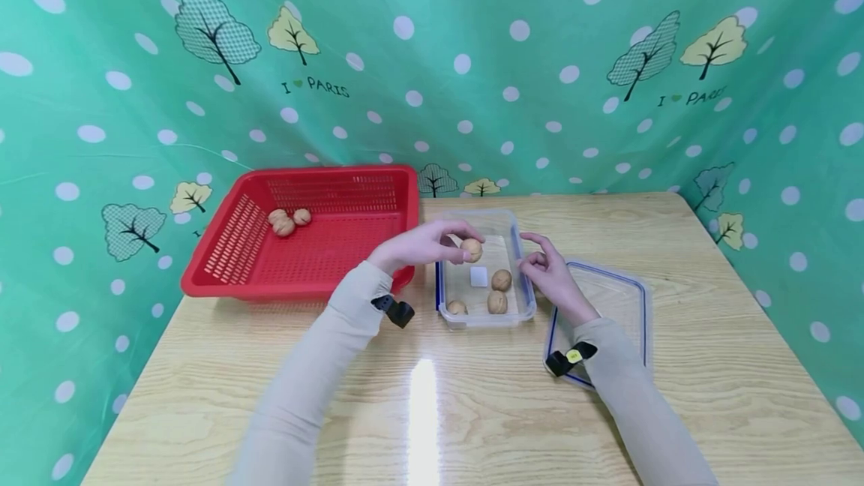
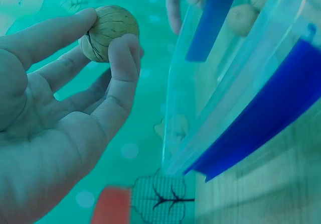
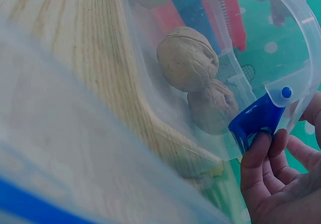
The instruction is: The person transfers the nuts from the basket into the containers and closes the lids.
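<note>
My left hand (image 1: 432,243) pinches a walnut (image 1: 472,250) between thumb and fingertips, above the clear plastic container (image 1: 475,319). The left wrist view shows that walnut (image 2: 113,32) up close, apart from the container wall. Three walnuts lie inside: two touching each other, one walnut (image 1: 501,280) behind the other walnut (image 1: 497,302), and a third walnut (image 1: 457,307) in the near left corner. At the container's right side, my right hand (image 1: 548,270) pinches the blue latch (image 3: 261,116), with thumb and fingers at its end.
A red basket (image 1: 297,290) stands on the left, with several walnuts (image 1: 283,226) in its far left part. The clear lid with a blue seal (image 1: 617,306) lies on the wooden table (image 1: 499,403) under my right forearm. A green dotted curtain (image 1: 378,36) hangs behind.
</note>
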The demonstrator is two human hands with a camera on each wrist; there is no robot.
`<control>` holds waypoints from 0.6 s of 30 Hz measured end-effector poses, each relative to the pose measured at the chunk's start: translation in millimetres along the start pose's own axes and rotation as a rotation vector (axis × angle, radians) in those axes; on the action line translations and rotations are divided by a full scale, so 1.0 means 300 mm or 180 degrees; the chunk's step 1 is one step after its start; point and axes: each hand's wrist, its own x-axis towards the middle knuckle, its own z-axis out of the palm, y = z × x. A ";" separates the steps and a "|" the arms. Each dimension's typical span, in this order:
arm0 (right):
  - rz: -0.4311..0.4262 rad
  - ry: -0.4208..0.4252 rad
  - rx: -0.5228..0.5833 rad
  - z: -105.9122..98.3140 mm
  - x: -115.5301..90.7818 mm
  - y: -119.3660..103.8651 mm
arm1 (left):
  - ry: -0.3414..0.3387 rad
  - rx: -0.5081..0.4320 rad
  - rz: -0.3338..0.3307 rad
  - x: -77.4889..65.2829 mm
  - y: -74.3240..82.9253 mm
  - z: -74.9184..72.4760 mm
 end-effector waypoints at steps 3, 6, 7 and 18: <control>-0.0010 -0.0001 -0.0011 0.004 -0.006 -0.018 | -0.0042 0.0065 -0.0002 0.008 -0.003 0.028; -0.0029 -0.0016 0.0009 0.001 -0.002 -0.012 | -0.0036 0.0132 -0.0016 0.013 -0.013 0.060; -0.0017 -0.0012 0.0002 0.002 -0.003 -0.014 | -0.0033 0.0147 -0.0037 0.013 -0.017 0.071; 0.0013 0.0018 -0.0052 0.007 -0.010 -0.017 | -0.0174 0.0511 0.0047 0.008 -0.063 0.163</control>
